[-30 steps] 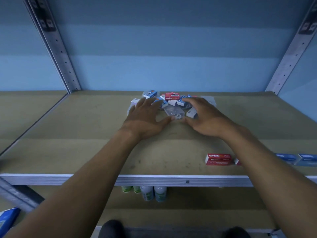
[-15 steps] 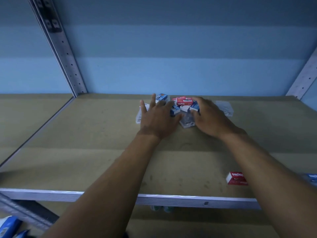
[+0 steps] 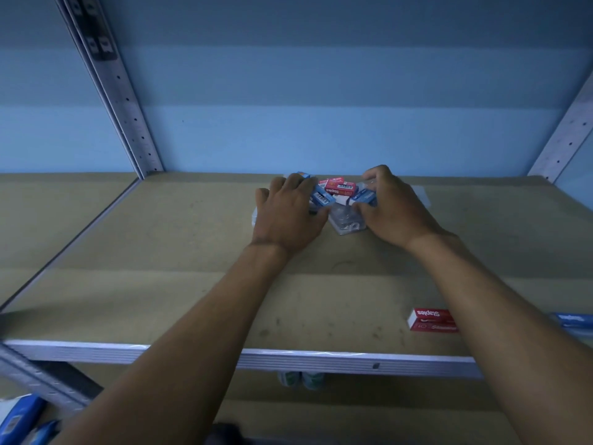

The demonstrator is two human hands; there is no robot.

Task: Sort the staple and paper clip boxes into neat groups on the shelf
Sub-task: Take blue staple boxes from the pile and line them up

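Note:
A pile of small boxes lies at the back middle of the shelf (image 3: 160, 239). It holds a red staple box (image 3: 340, 189), blue staple boxes (image 3: 322, 196), and a clear paper clip box (image 3: 348, 222) at its front. My left hand (image 3: 288, 213) lies flat on the left side of the pile, fingers spread. My right hand (image 3: 393, 210) arches over the right side, with its thumb and curled fingers on either side of a blue staple box (image 3: 364, 196). Another clear box (image 3: 423, 195) peeks out behind my right hand.
A lone red staple box (image 3: 431, 320) lies near the front right, and a blue box (image 3: 572, 319) lies at the right edge. Metal uprights (image 3: 125, 101) stand at the back corners. Bottles (image 3: 301, 379) stand on the lower shelf. Blue packs (image 3: 19, 419) lie at the bottom left.
Both hands have reached further back over the pile. My right hand's fingers have arched up around the blue box, and my view has shifted left and closer.

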